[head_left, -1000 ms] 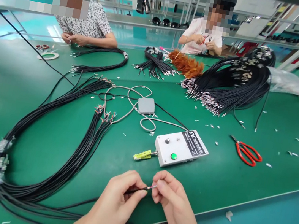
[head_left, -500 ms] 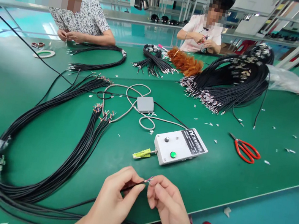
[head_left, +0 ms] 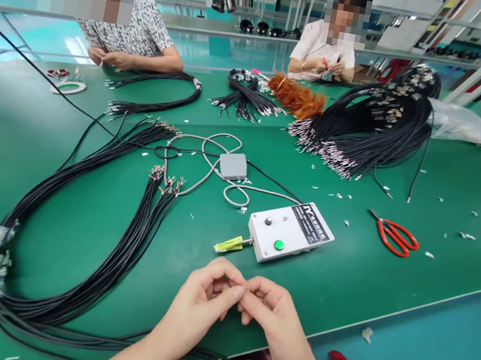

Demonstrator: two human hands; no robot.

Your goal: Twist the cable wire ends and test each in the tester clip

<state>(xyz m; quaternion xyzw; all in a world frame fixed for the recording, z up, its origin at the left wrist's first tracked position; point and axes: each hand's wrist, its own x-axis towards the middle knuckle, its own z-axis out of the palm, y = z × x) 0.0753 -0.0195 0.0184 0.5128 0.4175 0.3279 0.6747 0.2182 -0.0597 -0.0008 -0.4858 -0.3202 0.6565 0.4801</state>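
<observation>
My left hand [head_left: 202,303] is closed in a pinch, its fingertips against those of my right hand [head_left: 275,316], just above the table edge. The black cable that showed in the left fingers a moment ago is now hidden by them, as are its thin stripped wires where the right fingertips pinch. Ahead of the hands lies a white box [head_left: 289,232] with a knob, a green button and a yellow clip [head_left: 229,244] on its shaft. To the left curves a bundle of black cables [head_left: 98,273] with fanned coloured wire ends, bound by clear wrap.
Red-handled scissors [head_left: 398,237] lie to the right. A grey pedal-like block [head_left: 233,166] with a looped cord sits beyond the box. Farther back are a large heap of black cables [head_left: 370,128] and an orange fluffy bundle [head_left: 296,97]. Two people work across the table.
My right hand has come up to the left, and the fingertips now meet. The cable end and its wires, visible before, are covered. The far-right person's hands have lowered.
</observation>
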